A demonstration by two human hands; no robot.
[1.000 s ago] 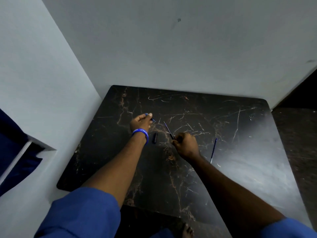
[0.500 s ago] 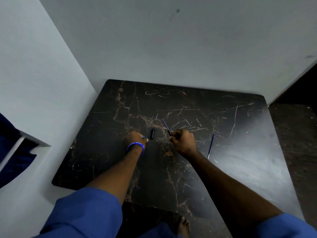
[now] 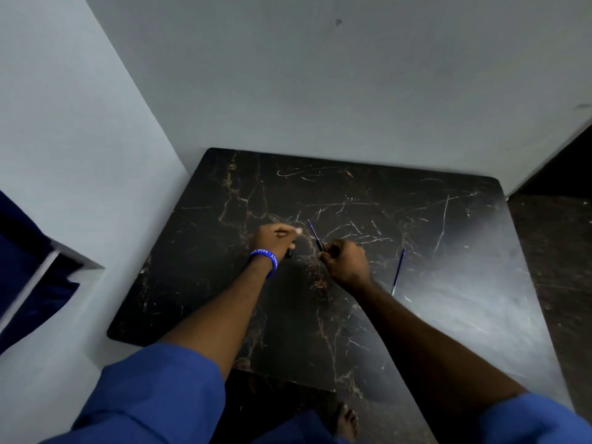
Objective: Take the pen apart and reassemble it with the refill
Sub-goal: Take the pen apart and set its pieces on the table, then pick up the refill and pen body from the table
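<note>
Black pen [image 3: 315, 237], thin tip exposed

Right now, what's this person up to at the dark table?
A person is working on a pen that has been taken apart, on a dark marble-patterned table. The right hand grips the pen barrel, with a thin refill tip sticking out of it, pointing away from the person. The left hand, wearing a blue wristband, is closed down over a small dark pen piece on the table. A second blue refill lies loose to the right, untouched.
</note>
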